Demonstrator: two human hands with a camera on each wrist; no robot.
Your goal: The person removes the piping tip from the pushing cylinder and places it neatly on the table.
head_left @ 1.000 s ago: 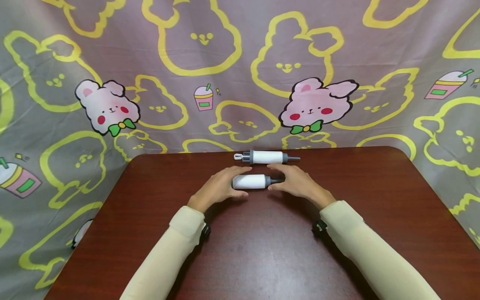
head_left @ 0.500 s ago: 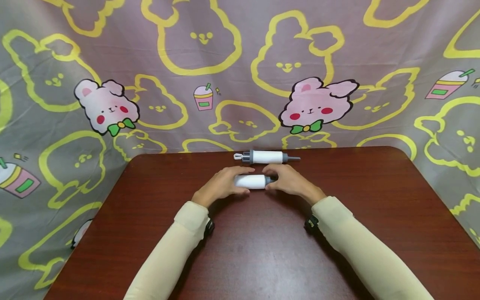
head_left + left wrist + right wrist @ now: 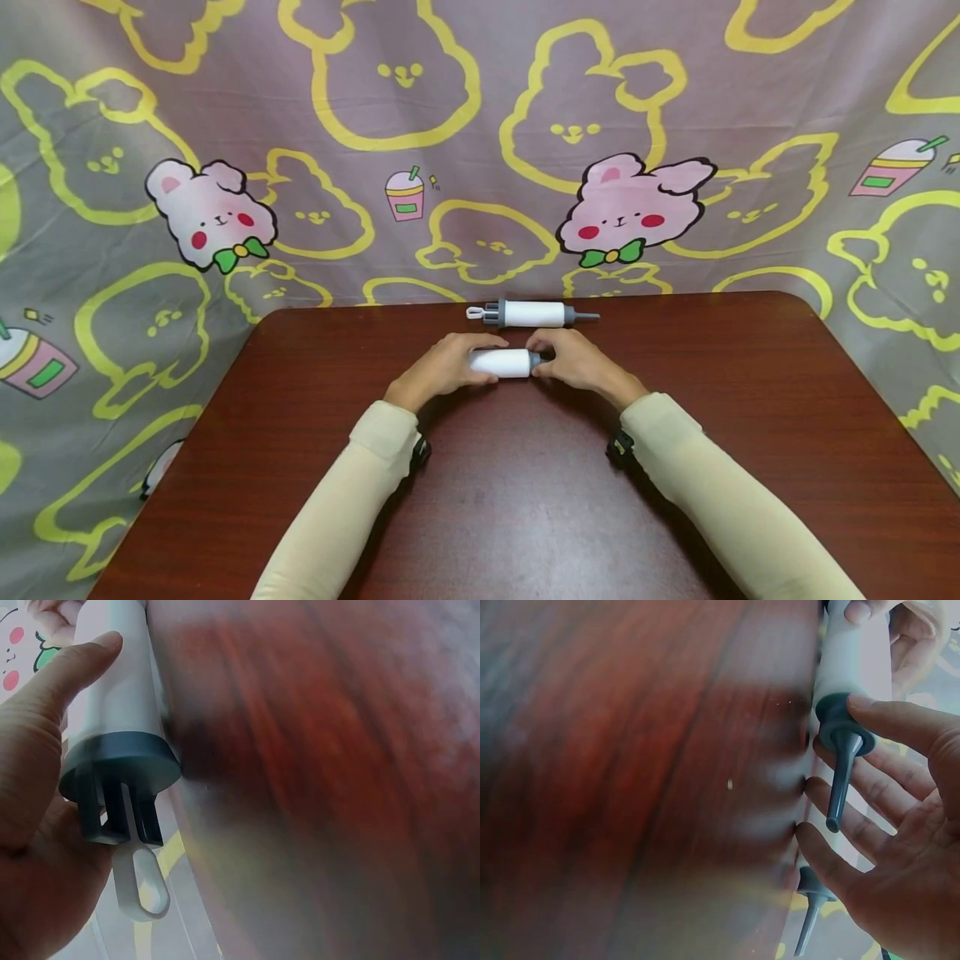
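A hand pump (image 3: 501, 363) with a white barrel lies crosswise on the brown table, close to its far side. My left hand (image 3: 444, 367) grips the barrel near its left end, thumb along the near side. Past that hand, the left wrist view shows a dark grey end cap (image 3: 120, 766) with prongs and a white loop handle (image 3: 141, 885). My right hand (image 3: 583, 363) pinches the dark grey collar at the other end between thumb and index finger. Its other fingers spread below, behind the thin tapered nozzle (image 3: 843, 784).
A second, matching hand pump (image 3: 534, 314) lies parallel behind the first, at the table's far edge. Behind the table (image 3: 495, 483) hangs a patterned curtain (image 3: 480, 167) with yellow outlines and rabbit faces. It also runs along both sides.
My right hand has moved left from around the nozzle and closed its thumb and finger on the collar. The left hand has slid slightly right along the barrel. The pump stays in place.
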